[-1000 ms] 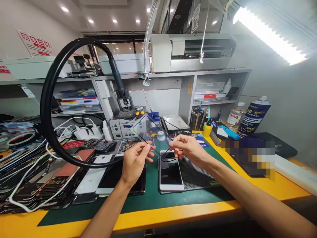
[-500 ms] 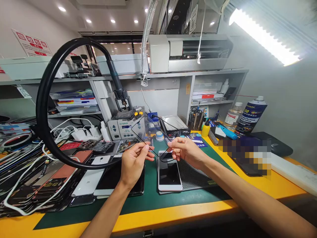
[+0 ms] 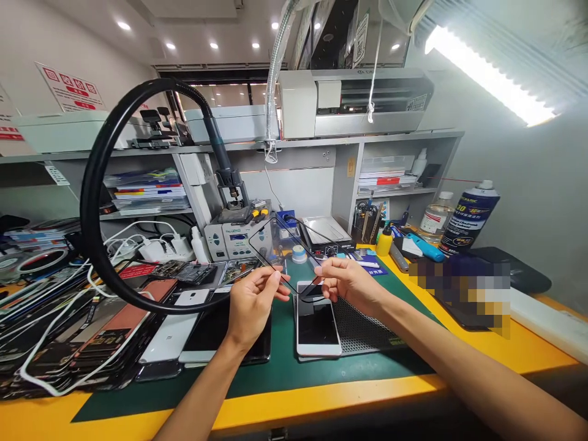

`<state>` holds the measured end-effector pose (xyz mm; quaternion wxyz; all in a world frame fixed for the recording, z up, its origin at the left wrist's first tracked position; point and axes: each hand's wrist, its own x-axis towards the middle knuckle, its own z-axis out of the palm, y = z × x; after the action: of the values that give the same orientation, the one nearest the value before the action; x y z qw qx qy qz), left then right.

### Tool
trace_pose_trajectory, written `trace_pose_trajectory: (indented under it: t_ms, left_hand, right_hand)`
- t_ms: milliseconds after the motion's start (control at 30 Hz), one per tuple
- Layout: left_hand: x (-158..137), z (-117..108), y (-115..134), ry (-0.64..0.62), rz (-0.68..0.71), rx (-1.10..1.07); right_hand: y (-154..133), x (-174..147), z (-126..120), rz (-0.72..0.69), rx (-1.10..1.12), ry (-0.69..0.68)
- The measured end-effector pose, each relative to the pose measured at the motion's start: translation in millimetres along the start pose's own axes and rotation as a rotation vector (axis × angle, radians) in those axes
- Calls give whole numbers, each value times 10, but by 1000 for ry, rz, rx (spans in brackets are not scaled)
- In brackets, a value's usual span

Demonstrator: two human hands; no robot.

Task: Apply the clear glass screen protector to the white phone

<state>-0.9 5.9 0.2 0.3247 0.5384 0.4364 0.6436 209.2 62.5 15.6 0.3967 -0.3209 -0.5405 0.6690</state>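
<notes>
Between both hands I hold a clear screen protector point(image 3: 287, 257) with a thin black border, tilted in the air. My left hand point(image 3: 255, 306) pinches its lower left edge between thumb and fingers. On the opposite edge, my right hand point(image 3: 344, 282) grips it the same way. Below them a white-framed phone point(image 3: 318, 327) with a dark screen lies face up, apart from the protector. It rests partly on a dark perforated mat point(image 3: 367, 331). Left of it, a dark-screened device point(image 3: 255, 343) is partly hidden behind my left hand and wrist.
A green work mat point(image 3: 257, 386) covers much of the yellow bench point(image 3: 367, 398). Stacked phone parts point(image 3: 105, 331) and white cables crowd the left, under a looped black gooseneck arm point(image 3: 89, 184). At right stand a spray can point(image 3: 471, 217) and a clear bottle point(image 3: 436, 214).
The whole view has shifted slightly, with the scene sitting a little further right and lower. Both hands keep the same hold on the screen protector, and the phone has not moved on the bench.
</notes>
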Motion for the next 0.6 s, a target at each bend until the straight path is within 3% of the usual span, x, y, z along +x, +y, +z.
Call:
trace_pose_trajectory:
  t_ms: [300, 600]
  left_hand:
    - [-17, 7, 48, 16, -31, -139]
    - [189, -277, 125, 237, -173, -479]
  right_hand:
    - [31, 4, 2, -27, -7, 29]
    - [38, -40, -11, -14, -40, -16]
